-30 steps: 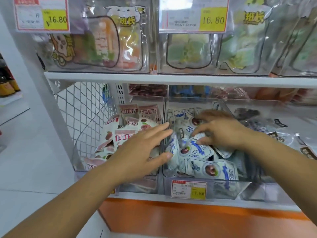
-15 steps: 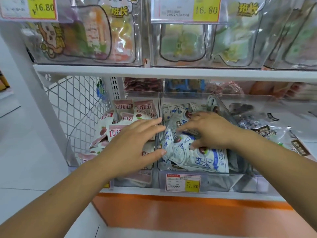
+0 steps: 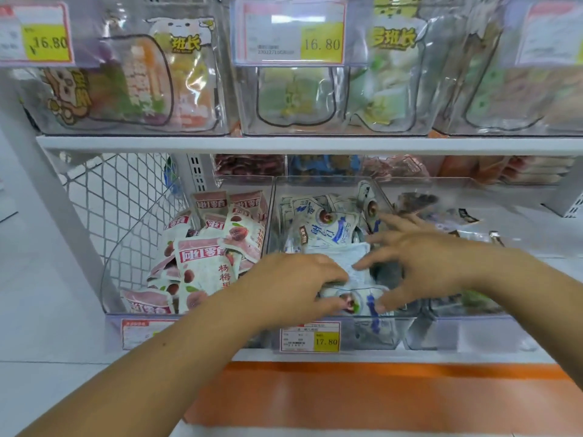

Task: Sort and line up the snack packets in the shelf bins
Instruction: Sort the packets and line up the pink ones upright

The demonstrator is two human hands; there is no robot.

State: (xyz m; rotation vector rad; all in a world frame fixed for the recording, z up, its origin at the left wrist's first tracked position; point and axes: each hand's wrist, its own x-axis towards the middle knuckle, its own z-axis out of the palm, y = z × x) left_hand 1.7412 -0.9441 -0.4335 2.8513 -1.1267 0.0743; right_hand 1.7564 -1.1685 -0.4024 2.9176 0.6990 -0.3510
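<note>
A blue-and-white packet (image 3: pixel 339 263) is held between the hands in the clear bin (image 3: pixel 318 178). It is gripped at its edge by the curled left hand (image 3: pixel 293 288) and touched by the right hand (image 3: pixel 422 266) with fingers spread and relaxed. Pink packets (image 3: pixel 205 266) are piled left of the left hand.

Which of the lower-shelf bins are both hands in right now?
The middle clear plastic bin, holding blue-and-white packets, above the 17.80 price tag; the left neighbour holds pink packets.

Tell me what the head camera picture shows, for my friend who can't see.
A person's left hand grips a blue-and-white snack packet in the middle clear bin, and the right hand touches it with spread fingers. Pink snack packets lie jumbled in the left bin.
</note>
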